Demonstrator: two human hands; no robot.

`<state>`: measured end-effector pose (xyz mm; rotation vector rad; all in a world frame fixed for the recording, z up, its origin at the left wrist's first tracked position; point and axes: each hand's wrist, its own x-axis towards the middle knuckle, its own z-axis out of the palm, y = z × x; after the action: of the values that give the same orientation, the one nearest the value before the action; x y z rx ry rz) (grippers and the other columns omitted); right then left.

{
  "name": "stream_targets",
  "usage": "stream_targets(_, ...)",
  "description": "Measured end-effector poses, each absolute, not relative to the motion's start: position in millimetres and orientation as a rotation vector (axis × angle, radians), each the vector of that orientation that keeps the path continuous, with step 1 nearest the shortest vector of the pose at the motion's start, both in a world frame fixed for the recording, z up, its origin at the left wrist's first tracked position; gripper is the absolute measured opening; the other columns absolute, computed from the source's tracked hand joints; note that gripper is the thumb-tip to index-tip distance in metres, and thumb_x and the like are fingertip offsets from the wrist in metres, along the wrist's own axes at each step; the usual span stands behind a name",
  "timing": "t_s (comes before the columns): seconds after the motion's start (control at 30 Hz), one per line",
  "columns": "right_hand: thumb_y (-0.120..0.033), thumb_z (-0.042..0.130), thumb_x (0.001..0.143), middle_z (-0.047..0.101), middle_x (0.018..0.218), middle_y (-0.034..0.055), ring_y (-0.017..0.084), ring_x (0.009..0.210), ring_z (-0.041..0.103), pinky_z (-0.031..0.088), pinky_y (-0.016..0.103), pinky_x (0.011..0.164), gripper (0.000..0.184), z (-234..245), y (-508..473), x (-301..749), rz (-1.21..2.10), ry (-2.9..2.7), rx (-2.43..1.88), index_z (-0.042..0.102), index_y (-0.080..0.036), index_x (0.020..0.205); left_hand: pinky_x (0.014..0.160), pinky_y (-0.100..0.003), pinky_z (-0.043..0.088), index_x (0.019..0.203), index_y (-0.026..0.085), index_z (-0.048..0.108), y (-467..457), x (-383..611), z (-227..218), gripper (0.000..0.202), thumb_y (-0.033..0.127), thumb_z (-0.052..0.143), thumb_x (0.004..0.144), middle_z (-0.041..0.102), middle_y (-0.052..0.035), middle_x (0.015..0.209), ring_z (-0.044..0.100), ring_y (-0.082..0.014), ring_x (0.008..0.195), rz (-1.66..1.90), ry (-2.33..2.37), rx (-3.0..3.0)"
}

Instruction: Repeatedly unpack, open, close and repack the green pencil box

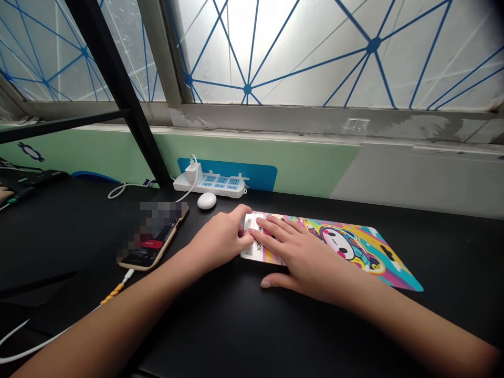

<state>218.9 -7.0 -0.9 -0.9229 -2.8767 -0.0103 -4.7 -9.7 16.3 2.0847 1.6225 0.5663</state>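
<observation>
A flat printed packet with a barcode and pink and yellow stripes lies at the left end of a colourful cartoon mat. My left hand grips the packet's near-left end, fingertips on its white top corner. My right hand presses on the packet with spread fingers, and its thumb rests on the black desk. The hands nearly meet, hiding the packet's middle.
A smartphone in a tan case, partly blurred, lies left with a cable attached. Behind stand a white power strip with a plugged-in charger and a white oval object. A window and a black post rise beyond.
</observation>
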Motion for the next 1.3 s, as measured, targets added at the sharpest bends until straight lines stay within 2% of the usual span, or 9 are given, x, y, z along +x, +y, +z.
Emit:
stream_targets(0.37,-0.066,0.065,0.088,0.035,0.166,0.0136,0.042,0.152,0.029,0.034,0.068,0.116,0.087,7.7,-5.0,240.0,0.083,-2.929,-0.999,0.036,-0.029,0.161,0.052,-0.024,0.041,0.124,0.024,0.057,-6.2,-7.4,13.8,0.044,0.020,0.061,0.080,0.070,0.0051,0.076,0.062,-0.0134,0.054,0.612,1.512,1.948)
stream_targets(0.6,-0.056,0.066,0.092,0.030,0.168,0.0123,0.039,0.154,0.026,0.030,0.066,0.119,0.083,0.4,-8.0,244.3,0.041,-2.918,-1.011,0.032,-0.028,0.162,0.043,-0.022,0.043,0.131,0.022,0.046,5.1,-6.0,-3.3,0.038,0.030,0.054,0.095,0.057,0.0076,0.070,0.051,-0.0101,0.043,0.743,1.352,1.591)
stream_targets(0.8,-0.057,0.063,0.093,0.028,0.169,0.0093,0.039,0.155,0.023,0.029,0.065,0.120,0.082,-3.3,-9.0,260.4,0.065,-2.904,-0.992,0.028,-0.033,0.163,0.045,-0.020,0.040,0.141,0.023,0.047,4.8,-5.1,-2.4,0.045,0.023,0.054,0.096,0.051,0.0092,0.063,0.050,-0.0085,0.044,0.782,1.202,1.564)
stream_targets(1.0,-0.065,0.055,0.095,0.026,0.170,0.0037,0.038,0.154,0.025,0.033,0.067,0.118,0.080,-5.4,-12.5,297.2,0.070,-2.904,-1.070,0.020,-0.042,0.164,0.047,-0.020,0.040,0.149,0.022,0.040,9.9,-15.3,5.2,0.060,0.020,0.058,0.092,0.051,0.0101,0.058,0.049,-0.0098,0.044,0.760,1.203,1.562)
stream_targets(1.17,-0.057,0.052,0.100,0.029,0.169,0.0044,0.037,0.153,0.030,0.040,0.068,0.114,0.074,-9.9,-17.2,318.2,-0.028,-2.871,-1.137,0.017,-0.042,0.164,0.047,-0.022,0.037,0.148,0.025,0.044,18.8,-37.8,14.9,0.060,0.026,0.058,0.090,0.048,0.0093,0.060,0.048,-0.0126,0.048,0.615,1.415,1.744)
stream_targets(1.3,-0.045,0.047,0.103,0.033,0.168,0.0054,0.035,0.153,0.031,0.040,0.064,0.115,0.063,-7.7,-18.1,323.6,-0.026,-2.876,-1.162,0.028,-0.037,0.163,0.055,-0.025,0.038,0.140,0.023,0.057,24.5,-61.6,26.0,0.049,0.033,0.054,0.091,0.059,0.0027,0.069,0.056,-0.0178,0.064,0.419,1.667,2.035)
